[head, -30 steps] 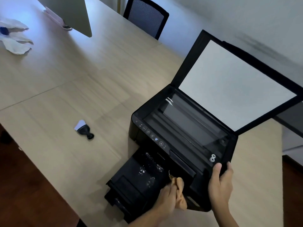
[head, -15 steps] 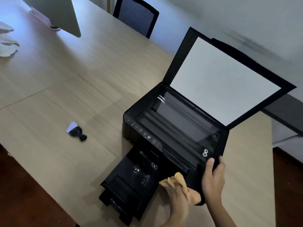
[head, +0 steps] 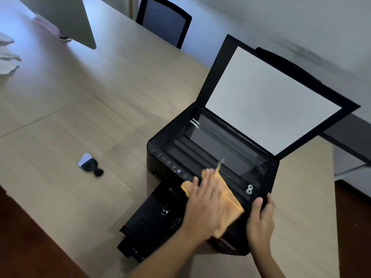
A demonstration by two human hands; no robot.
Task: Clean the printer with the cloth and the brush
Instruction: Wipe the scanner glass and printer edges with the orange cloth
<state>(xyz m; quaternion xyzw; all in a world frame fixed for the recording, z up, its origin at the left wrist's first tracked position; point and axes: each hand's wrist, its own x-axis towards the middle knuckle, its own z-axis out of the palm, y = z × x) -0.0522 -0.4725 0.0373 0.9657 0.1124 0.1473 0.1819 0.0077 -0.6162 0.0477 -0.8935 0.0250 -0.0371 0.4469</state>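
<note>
A black printer (head: 168, 146) stands on the wooden table (head: 84, 109) with its scanner lid (head: 267, 99) raised and its front tray pulled out. My left hand (head: 204, 205) lies flat on an orange cloth (head: 228, 199), pressing it onto the printer's front top edge beside the control panel. My right hand (head: 261, 219) grips the printer's near right corner. A small brush (head: 90, 164) with a black handle and pale bristles lies on the table, well to the left of the printer.
A monitor (head: 66, 19) stands at the far left of the table, with crumpled white paper (head: 8, 57) beside it. A black mesh chair (head: 164, 21) stands behind the table. The table edge drops to a dark floor at lower left.
My left hand has carried the cloth from the printer's lower front, by the tray, up onto the front top edge. My right hand keeps its grip on the corner.
</note>
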